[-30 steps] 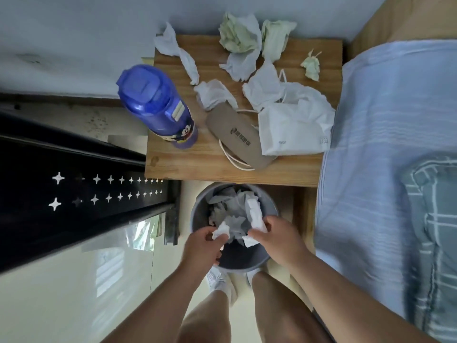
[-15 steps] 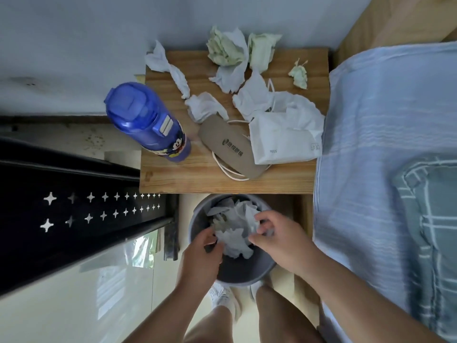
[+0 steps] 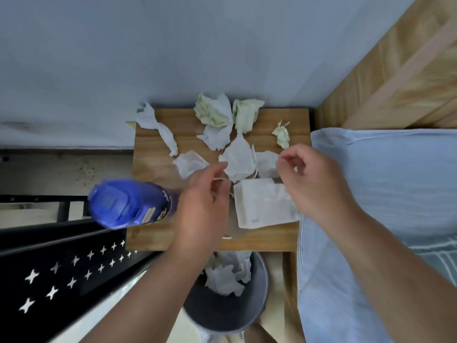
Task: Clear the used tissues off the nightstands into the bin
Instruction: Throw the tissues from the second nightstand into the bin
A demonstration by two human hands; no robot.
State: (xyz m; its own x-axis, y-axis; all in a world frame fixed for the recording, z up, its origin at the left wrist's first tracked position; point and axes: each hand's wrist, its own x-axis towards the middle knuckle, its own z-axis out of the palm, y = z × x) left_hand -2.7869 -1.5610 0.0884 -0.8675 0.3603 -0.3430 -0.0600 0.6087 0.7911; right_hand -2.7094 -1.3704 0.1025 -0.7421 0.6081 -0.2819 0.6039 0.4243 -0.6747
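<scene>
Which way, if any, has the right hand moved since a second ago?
Yes. The right hand left the bin and moved up over the nightstand.

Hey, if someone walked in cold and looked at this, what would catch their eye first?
Crumpled tissues, white and pale green, litter the wooden nightstand, with the left hand and right hand hovering just above them. A bright blue bottle stands at its front left corner, and below the front edge a grey bin holds a heap of tissues.
</scene>
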